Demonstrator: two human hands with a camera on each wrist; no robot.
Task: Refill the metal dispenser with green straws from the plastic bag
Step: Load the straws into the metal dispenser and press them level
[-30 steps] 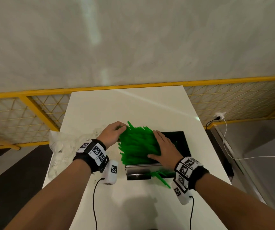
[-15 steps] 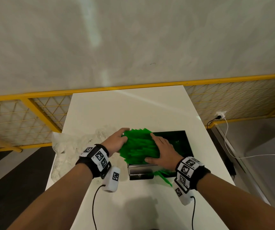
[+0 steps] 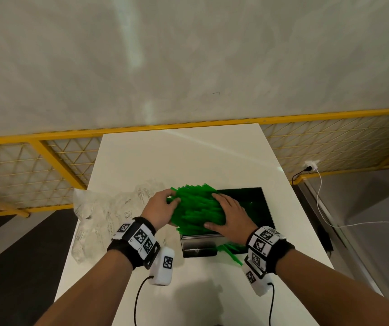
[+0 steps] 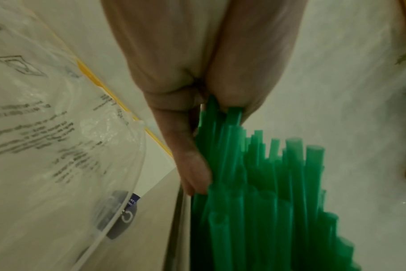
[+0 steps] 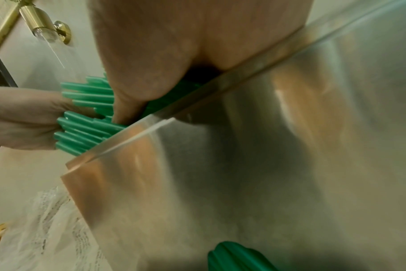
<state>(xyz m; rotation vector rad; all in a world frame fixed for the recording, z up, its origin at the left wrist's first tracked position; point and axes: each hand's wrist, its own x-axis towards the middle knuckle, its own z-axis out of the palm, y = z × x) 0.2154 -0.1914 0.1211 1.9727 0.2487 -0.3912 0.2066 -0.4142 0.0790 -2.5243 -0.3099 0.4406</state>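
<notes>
A thick bundle of green straws lies across the open top of the metal dispenser, heaped above its rim. My left hand cups the straws' left ends, fingers curled over them; the left wrist view shows the straw ends against my palm and thumb. My right hand lies flat on top of the bundle with straight fingers, thumb at the near edge. The right wrist view shows the steel wall with straws above it. A few straws stick out of the dispenser's front.
The crumpled clear plastic bag lies on the white table to the left of my left hand. The dispenser's dark lid stands open behind my right hand. A yellow mesh railing runs behind the table; a white cable hangs at right.
My left hand has pushed rightward against the straw ends, and the splayed bundle has closed up and sunk lower. The right hand stays flat on top.
</notes>
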